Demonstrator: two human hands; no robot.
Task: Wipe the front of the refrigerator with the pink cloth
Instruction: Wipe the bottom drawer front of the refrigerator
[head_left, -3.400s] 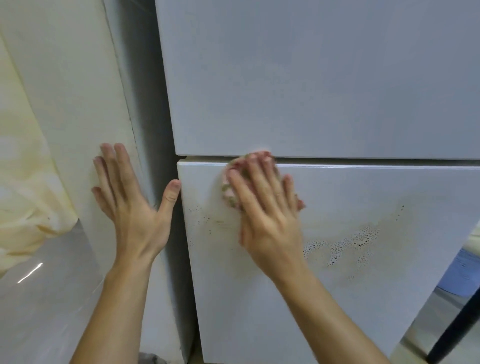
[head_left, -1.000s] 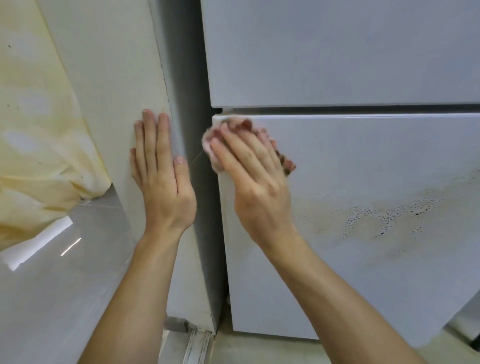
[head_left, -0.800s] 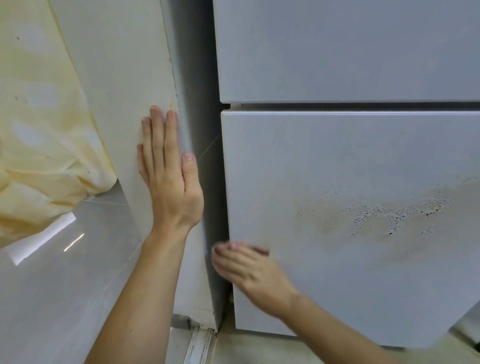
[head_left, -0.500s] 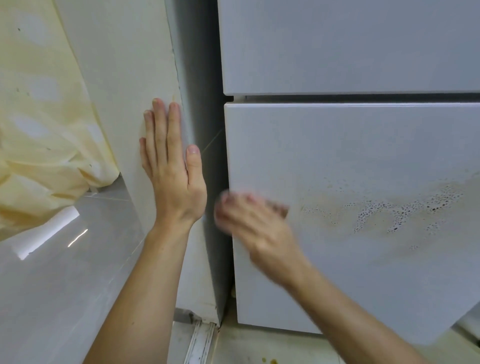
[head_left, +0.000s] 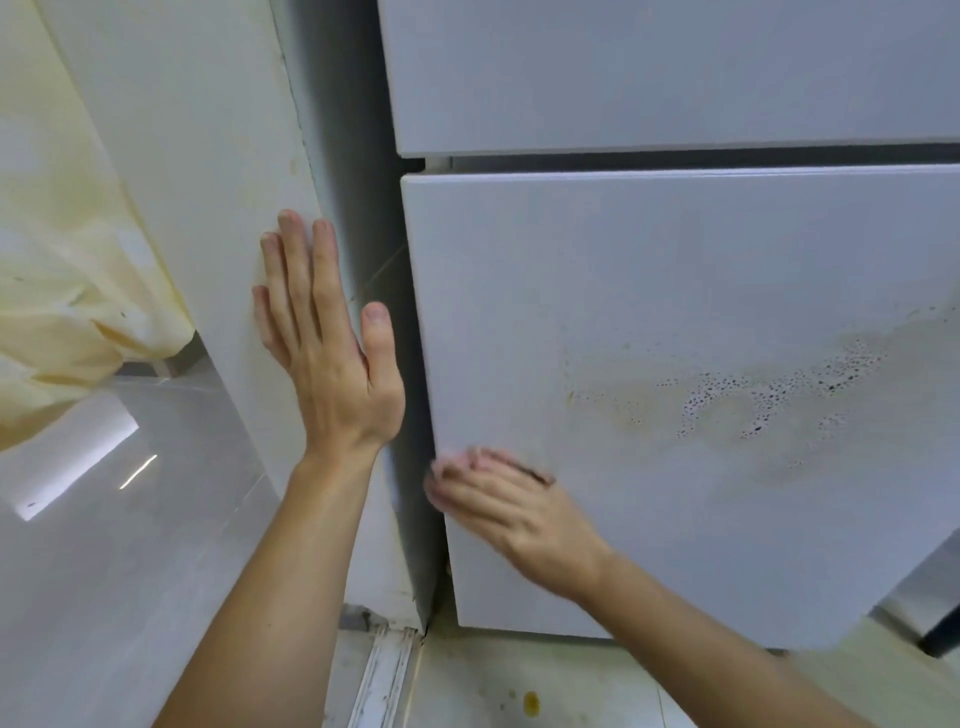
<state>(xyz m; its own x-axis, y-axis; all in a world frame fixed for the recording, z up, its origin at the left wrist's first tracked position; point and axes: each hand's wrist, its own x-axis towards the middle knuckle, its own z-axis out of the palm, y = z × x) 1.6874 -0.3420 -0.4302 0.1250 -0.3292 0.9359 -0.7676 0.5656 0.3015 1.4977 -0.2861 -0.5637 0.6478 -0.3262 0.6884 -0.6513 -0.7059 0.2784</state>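
The white refrigerator fills the right side, with its upper door (head_left: 675, 78) above a lower door (head_left: 649, 270). A brownish, speckled stain (head_left: 753, 400) runs across the lower door towards the right. My right hand (head_left: 509, 509), blurred by motion, presses the pink cloth against the lower door near its bottom left edge. The cloth (head_left: 540, 474) is almost wholly hidden under the fingers; only a small dark bit shows above them. My left hand (head_left: 322, 353) lies flat, fingers straight, on the white side panel (head_left: 208, 156) left of the refrigerator.
A narrow shadowed gap (head_left: 363, 208) separates the side panel from the refrigerator. A yellowed fabric (head_left: 62, 312) hangs at the far left over a glossy grey surface (head_left: 104, 519). Below are a floor track (head_left: 384, 675) and a yellow spot (head_left: 530, 702) on the floor.
My right hand has rubbed the cloth up and down along the lower door's left edge, from the top corner to low down. The left hand stayed flat on the side panel.
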